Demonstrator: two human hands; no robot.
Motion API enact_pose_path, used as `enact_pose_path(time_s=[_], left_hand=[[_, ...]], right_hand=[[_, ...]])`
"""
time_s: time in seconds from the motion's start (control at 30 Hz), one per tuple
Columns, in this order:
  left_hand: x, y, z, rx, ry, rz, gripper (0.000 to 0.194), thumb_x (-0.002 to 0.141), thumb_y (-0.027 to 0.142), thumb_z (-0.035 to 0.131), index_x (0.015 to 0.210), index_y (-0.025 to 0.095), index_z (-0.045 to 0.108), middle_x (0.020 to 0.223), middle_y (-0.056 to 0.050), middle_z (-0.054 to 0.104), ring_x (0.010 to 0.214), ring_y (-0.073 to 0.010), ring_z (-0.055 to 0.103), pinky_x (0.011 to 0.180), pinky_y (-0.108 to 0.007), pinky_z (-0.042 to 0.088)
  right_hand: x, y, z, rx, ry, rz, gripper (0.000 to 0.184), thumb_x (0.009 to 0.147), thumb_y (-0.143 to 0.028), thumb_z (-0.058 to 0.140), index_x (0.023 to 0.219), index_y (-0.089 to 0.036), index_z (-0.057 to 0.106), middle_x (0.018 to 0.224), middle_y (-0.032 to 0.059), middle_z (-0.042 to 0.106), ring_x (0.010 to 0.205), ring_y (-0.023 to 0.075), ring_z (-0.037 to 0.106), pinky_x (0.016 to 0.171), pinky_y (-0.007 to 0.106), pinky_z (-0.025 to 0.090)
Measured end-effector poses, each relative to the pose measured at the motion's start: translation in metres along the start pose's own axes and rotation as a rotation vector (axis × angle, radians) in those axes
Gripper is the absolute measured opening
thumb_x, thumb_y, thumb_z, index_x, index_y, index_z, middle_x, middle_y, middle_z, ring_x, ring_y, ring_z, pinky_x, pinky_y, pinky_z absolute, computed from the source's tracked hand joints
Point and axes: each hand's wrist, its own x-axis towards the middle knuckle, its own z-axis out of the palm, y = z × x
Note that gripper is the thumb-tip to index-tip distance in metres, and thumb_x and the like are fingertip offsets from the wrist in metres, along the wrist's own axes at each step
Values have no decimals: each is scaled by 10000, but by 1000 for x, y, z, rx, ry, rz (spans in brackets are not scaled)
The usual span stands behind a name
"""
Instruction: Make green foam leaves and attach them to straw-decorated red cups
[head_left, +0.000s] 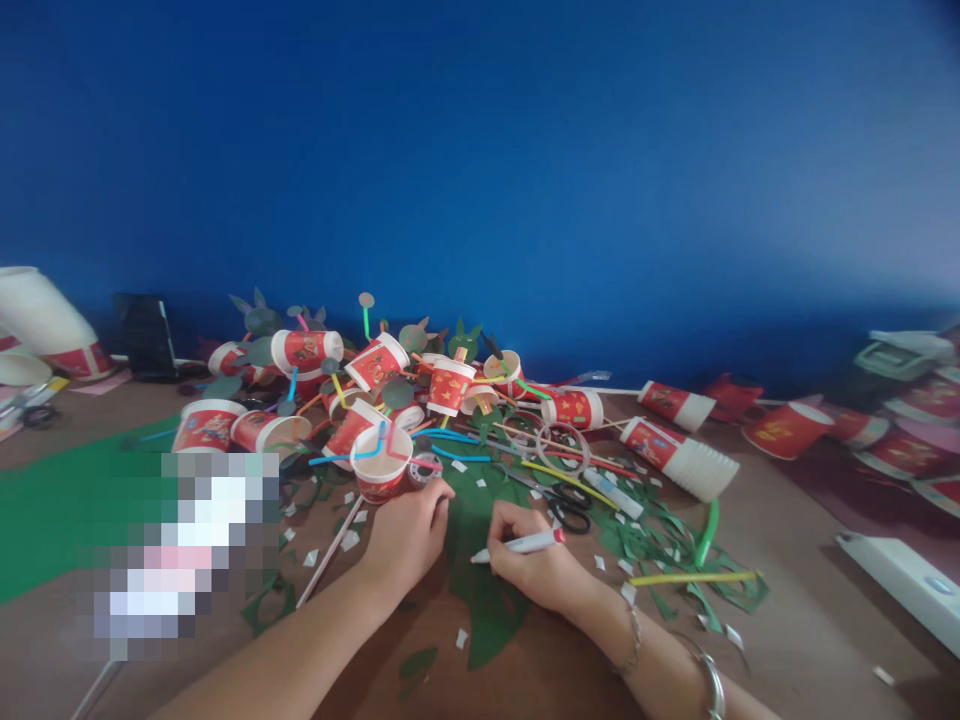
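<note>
My right hand is closed around a white marker with a red end, its tip pointing left onto a piece of dark green paper on the brown table. My left hand rests with curled fingers on the left edge of that green paper, pressing it down. A red and white paper cup with a bent straw stands just beyond my left hand. Black-handled scissors and a white glue tube lie just past my right hand.
A heap of red paper cups with coloured straws and green cut-outs fills the table's middle. More cups lie at the right. Green scraps and a yellow straw lie to the right. A green sheet lies left. A blue wall stands behind.
</note>
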Motion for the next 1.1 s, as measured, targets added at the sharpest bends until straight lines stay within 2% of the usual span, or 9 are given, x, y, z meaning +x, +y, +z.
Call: enact_pose_path(time_s=[0.43, 0.77, 1.1], left_hand=[[-1, -1, 1, -1, 26, 18, 206, 878, 225, 433, 1012, 256, 586, 857, -15, 726, 786, -196, 681, 612, -245, 398], [0, -2, 2, 5, 24, 13, 195, 876, 226, 439, 1005, 258, 582, 837, -9, 726, 780, -195, 684, 605, -241, 399], [0, -2, 3, 6, 24, 13, 192, 874, 221, 441, 1004, 257, 577, 838, -6, 724, 782, -192, 683, 603, -242, 400]], right_hand=[[-4, -2, 1, 97, -75, 49, 137, 682, -146, 508, 576, -198, 437, 489, -44, 514, 429, 91, 462, 387, 169, 314], [0, 1, 3, 5, 24, 18, 131, 687, -138, 499, 574, -190, 458, 508, -36, 521, 458, 88, 444, 419, 177, 300], [-1, 2, 2, 41, -13, 25, 135, 692, -149, 513, 574, -191, 464, 515, -26, 562, 462, 95, 477, 429, 182, 317]])
